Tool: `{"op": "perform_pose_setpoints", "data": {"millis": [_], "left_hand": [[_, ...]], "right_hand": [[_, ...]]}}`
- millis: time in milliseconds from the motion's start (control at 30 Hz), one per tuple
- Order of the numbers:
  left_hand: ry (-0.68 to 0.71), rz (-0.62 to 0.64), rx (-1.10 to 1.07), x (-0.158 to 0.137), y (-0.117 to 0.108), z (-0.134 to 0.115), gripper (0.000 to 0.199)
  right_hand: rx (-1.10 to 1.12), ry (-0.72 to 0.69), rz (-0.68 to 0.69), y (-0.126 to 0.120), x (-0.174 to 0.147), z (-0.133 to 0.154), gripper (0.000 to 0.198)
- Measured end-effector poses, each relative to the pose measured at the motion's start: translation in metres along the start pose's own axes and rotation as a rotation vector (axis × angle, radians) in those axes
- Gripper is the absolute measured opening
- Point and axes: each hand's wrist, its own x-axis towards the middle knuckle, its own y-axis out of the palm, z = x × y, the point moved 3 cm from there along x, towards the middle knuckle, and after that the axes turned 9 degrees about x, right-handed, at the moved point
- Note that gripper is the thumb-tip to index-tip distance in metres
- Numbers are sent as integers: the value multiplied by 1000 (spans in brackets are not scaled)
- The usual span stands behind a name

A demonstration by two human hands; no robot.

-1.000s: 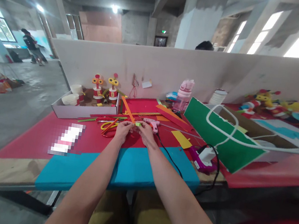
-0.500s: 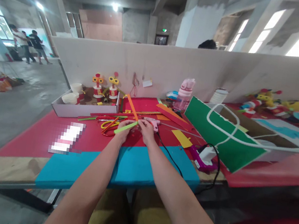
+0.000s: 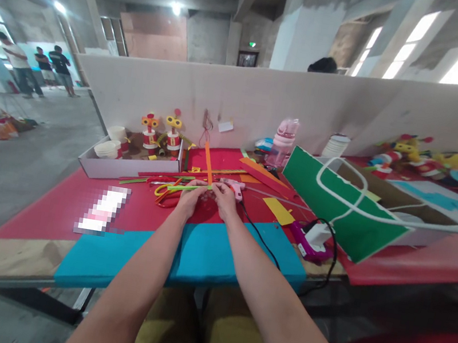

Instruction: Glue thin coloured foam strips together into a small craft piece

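Observation:
Between my hands are two paper strips that meet at one end: an orange strip (image 3: 208,162) pointing up and away, and a green strip (image 3: 180,187) stretching to the left. My left hand (image 3: 190,197) is closed, pinching the green strip close to the join. The fingers of my right hand (image 3: 223,198) pinch the strips where they meet. Just behind my right hand lies a pink glue gun (image 3: 233,186), its black cord running toward the right. Left of my hands, yellow-handled scissors (image 3: 162,190) rest among loose paper strips on the red sheet.
A white box (image 3: 133,171) at the back left holds paper cups and two cup figures. At the right stand a green board (image 3: 336,206) and a purple power strip (image 3: 310,248). A pink bottle (image 3: 283,142) stands near the partition (image 3: 258,95). Blue padding (image 3: 215,256) covers the front edge.
The orange strip has swung more upright, and the green strip has turned from slanting down-left to nearly level. My left hand has shifted slightly. People in the background at far left have moved.

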Motion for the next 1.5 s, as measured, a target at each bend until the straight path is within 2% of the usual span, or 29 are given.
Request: {"op": "perform_pose_setpoints", "data": {"millis": [367,733,1033,1500], "left_hand": [[44,-47,32,6,-8,5,27],[91,-86,170,5,-10,3,25],[149,-168,215,9,-15,5,25],[89,-153,110,7,-11,5,30]], "right_hand": [[23,57,82,6,-4,4,42],[42,71,39,6,-6,6,29],[43,84,84,6,-8,5,33],[74,98,50,6,-7,5,33]]}}
